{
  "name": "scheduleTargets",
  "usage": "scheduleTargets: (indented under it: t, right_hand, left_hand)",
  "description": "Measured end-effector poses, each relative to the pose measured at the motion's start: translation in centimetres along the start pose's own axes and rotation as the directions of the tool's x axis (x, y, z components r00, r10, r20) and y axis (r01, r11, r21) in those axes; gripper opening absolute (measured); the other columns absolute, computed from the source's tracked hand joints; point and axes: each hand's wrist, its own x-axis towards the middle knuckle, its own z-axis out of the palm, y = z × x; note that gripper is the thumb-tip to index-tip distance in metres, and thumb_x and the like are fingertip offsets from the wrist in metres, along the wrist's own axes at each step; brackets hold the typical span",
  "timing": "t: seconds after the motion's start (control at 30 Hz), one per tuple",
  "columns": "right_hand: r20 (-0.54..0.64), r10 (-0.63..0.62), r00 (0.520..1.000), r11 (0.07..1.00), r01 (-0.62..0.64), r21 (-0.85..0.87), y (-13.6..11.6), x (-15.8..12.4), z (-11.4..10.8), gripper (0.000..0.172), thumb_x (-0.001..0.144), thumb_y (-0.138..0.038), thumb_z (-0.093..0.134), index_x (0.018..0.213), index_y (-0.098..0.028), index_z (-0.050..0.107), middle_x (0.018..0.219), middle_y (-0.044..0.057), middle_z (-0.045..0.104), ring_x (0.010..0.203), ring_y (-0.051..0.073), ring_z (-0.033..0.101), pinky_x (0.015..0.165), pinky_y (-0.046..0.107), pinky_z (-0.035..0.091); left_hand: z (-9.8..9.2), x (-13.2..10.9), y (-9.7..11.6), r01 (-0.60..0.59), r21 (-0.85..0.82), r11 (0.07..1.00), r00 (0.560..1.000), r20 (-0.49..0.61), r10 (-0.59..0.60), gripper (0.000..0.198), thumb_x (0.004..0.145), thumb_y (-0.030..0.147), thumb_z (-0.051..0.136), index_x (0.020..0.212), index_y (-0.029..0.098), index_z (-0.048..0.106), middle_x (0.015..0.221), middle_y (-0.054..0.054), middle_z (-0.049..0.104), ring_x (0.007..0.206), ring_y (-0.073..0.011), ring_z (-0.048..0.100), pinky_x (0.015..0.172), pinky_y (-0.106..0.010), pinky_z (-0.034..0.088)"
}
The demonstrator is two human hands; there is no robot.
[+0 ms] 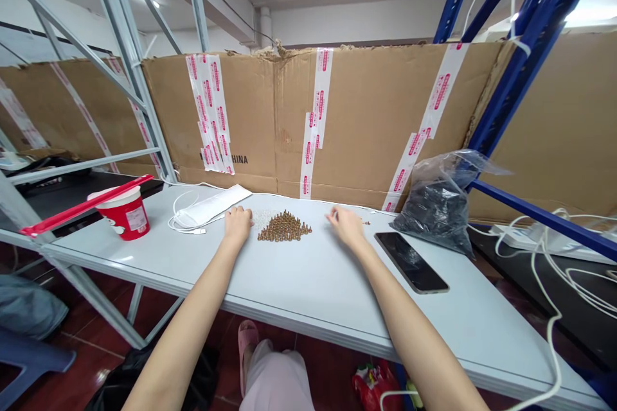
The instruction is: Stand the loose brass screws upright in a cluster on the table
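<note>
- The pile of small brass-coloured pieces sits near the far edge of the table, standing close together in a rough triangle between the two hands.
- A patch of tiny whitish pieces lies just beside that pile, on its left, touching the left hand's side.
- The left hand rests on the table with its fingers open and slightly spread, gripping nothing that shows.
- The right hand is just to the right of the pile, its fingers loosely open and gripping nothing that shows.
- A few loose small pieces lie just past the right hand.
- A phone lies face up to the right, near a clear plastic bag of dark contents.
- On the left are a white pouch, a white cable, and a red-and-white cup with a red stick across it.
- Taped cardboard stands behind the table, between metal shelf uprights.
</note>
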Motion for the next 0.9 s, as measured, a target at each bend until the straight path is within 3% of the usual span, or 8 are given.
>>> scheduleTargets:
  t: [0.1, 0.2, 0.53, 0.7, 0.9]
  right_hand:
    - [0.086, -0.212, 0.974, 0.949, 0.184, 0.257, -3.4, -1.0, 0.3, 0.020, 0.080, -0.041, 0.051, 0.087, -0.024, 0.060, 0.077, 0.001, 0.064, 0.068, 0.014, 0.055, 0.060, 0.023, 0.030]
    - [0.084, -0.284, 0.955, 0.919, 0.245, 0.310, -5.3, -1.9, 0.8, 0.014, 0.076, -0.037, 0.057, 0.084, -0.025, 0.061, 0.075, -0.002, 0.062, 0.065, 0.012, 0.053, 0.058, 0.023, 0.028]
    - [0.132, -0.303, 0.944, 0.921, 0.255, 0.294, -5.2, -2.2, 1.5, 0.010, 0.076, -0.031, 0.058, 0.081, -0.024, 0.063, 0.076, -0.001, 0.064, 0.071, 0.013, 0.055, 0.061, 0.023, 0.030]
    - [0.156, -0.322, 0.934, 0.914, 0.264, 0.306, -5.3, -2.5, 1.7, 0.009, 0.075, -0.029, 0.059, 0.080, -0.024, 0.063, 0.075, -0.001, 0.064, 0.071, 0.014, 0.056, 0.061, 0.024, 0.031]
    - [0.095, -0.320, 0.943, 0.852, 0.243, 0.464, -5.0, -2.1, 1.5, 0.008, 0.072, -0.029, 0.058, 0.075, -0.022, 0.061, 0.075, -0.001, 0.063, 0.068, 0.013, 0.053, 0.062, 0.024, 0.033]
  left_hand:
    - [0.1, 0.1, 0.0, -0.011, -0.033, 0.999, 1.000, 0.025, 0.012, 0.017, 0.078, 0.020, 0.048, 0.086, 0.015, 0.062, 0.094, -0.015, 0.060, 0.096, -0.0288, 0.050, 0.080, -0.039, 0.033]
    - [0.2, 0.1, 0.1, -0.017, -0.046, 0.999, 1.000, 0.021, 0.018, 0.019, 0.078, 0.016, 0.044, 0.083, 0.015, 0.062, 0.091, -0.015, 0.061, 0.092, -0.0270, 0.052, 0.079, -0.039, 0.034]
    - [-0.3, 0.0, 0.1, -0.014, -0.017, 1.000, 0.999, 0.038, 0.015, 0.026, 0.077, 0.008, 0.036, 0.083, 0.013, 0.061, 0.087, -0.016, 0.062, 0.084, -0.0249, 0.056, 0.077, -0.037, 0.036]
    - [0.2, 0.1, 0.1, -0.032, -0.027, 0.999, 0.998, 0.059, 0.034, 0.030, 0.076, 0.004, 0.034, 0.091, 0.013, 0.058, 0.093, -0.015, 0.059, 0.087, -0.0215, 0.055, 0.075, -0.031, 0.040]
    - [0.1, -0.1, 0.3, -0.048, -0.015, 0.999, 0.997, 0.057, 0.048, 0.032, 0.077, 0.000, 0.030, 0.093, 0.012, 0.055, 0.091, -0.014, 0.057, 0.086, -0.0205, 0.054, 0.075, -0.029, 0.040]
